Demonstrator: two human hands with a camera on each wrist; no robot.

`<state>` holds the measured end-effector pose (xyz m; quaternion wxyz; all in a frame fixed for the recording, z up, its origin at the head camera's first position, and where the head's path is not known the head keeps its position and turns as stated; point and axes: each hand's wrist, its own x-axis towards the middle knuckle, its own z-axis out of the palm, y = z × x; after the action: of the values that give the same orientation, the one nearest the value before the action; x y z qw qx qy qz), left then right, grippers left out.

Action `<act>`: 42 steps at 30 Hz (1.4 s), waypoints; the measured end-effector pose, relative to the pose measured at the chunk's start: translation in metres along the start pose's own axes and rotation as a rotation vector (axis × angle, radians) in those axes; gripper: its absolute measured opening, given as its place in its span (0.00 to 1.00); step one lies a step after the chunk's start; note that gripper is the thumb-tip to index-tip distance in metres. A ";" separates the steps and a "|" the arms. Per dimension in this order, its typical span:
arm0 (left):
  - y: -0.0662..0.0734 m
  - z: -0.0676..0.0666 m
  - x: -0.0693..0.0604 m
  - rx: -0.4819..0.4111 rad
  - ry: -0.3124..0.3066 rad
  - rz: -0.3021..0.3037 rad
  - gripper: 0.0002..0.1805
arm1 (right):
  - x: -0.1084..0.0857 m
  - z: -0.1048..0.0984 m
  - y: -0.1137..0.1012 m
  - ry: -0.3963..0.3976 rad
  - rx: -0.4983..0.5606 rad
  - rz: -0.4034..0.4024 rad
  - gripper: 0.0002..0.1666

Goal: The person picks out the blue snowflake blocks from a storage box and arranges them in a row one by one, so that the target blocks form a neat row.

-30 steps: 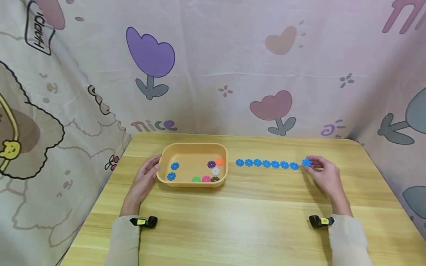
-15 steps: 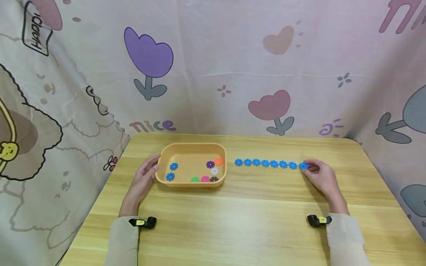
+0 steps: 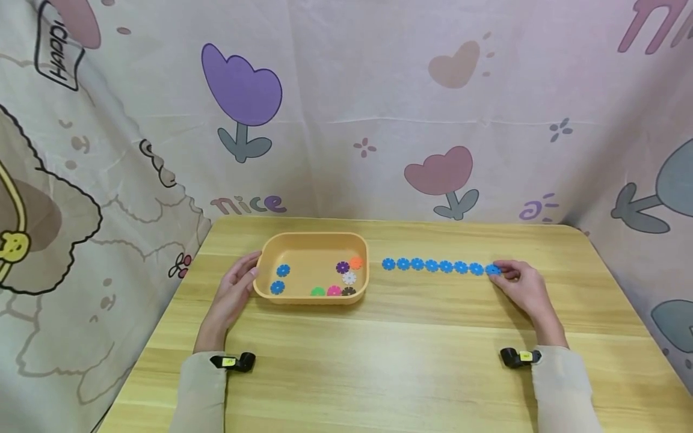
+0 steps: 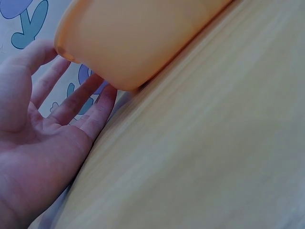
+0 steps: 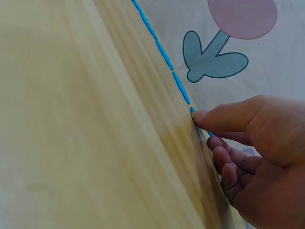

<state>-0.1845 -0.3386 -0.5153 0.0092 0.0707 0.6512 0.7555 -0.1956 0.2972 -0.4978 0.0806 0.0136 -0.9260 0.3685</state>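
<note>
My left hand rests against the left end of a yellow-orange basket, thumb and fingertips on its outer side. The left wrist view also shows those fairly straight fingers touching the basket wall. With thumb and fingertips, my right hand pinches a blue snowflake piece lying at the right end of a row of several blue pieces. From the right wrist, the thumb partly covers that piece, which lies flat on the table.
Inside the basket lie two blue pieces at the left, and purple, orange, white, green, pink and dark ones towards the right and front. A patterned cloth hangs behind the wooden table.
My right hand has lowered the blue piece and moved it slightly left, to the end of the row; it still pinches it. The left hand stays at the basket.
</note>
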 end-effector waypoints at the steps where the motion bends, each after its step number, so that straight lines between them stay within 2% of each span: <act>1: 0.000 0.000 0.000 0.001 -0.001 0.001 0.27 | 0.000 0.000 0.001 -0.001 0.000 0.000 0.22; 10: 0.002 0.007 0.005 -0.003 -0.008 -0.002 0.27 | 0.000 -0.007 0.005 0.000 0.007 -0.001 0.23; 16: 0.002 0.009 0.008 0.002 -0.014 -0.011 0.28 | -0.004 -0.013 0.004 -0.012 0.019 0.032 0.25; 20: 0.001 0.010 0.009 0.001 -0.017 -0.011 0.28 | -0.007 -0.017 -0.001 -0.014 0.064 0.065 0.25; 22: 0.000 0.010 0.009 0.000 -0.019 -0.011 0.28 | -0.006 -0.019 -0.005 -0.001 0.088 0.049 0.24; 27: 0.000 0.009 0.009 -0.002 -0.027 0.000 0.28 | -0.004 -0.022 -0.026 0.050 0.153 -0.055 0.21; 31: -0.001 0.008 0.008 -0.010 -0.031 0.010 0.28 | -0.003 -0.020 -0.051 0.040 0.194 -0.102 0.20; 38: -0.006 -0.001 0.001 -0.013 -0.030 0.008 0.27 | -0.008 0.000 -0.090 0.003 0.244 -0.194 0.23; 42: -0.003 -0.004 0.001 -0.012 -0.033 0.022 0.27 | -0.009 0.013 -0.111 -0.010 0.297 -0.246 0.24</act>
<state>-0.1863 -0.3415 -0.5190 0.0123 0.0902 0.6458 0.7581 -0.1787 0.2067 -0.4329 0.1173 0.1402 -0.8532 0.4885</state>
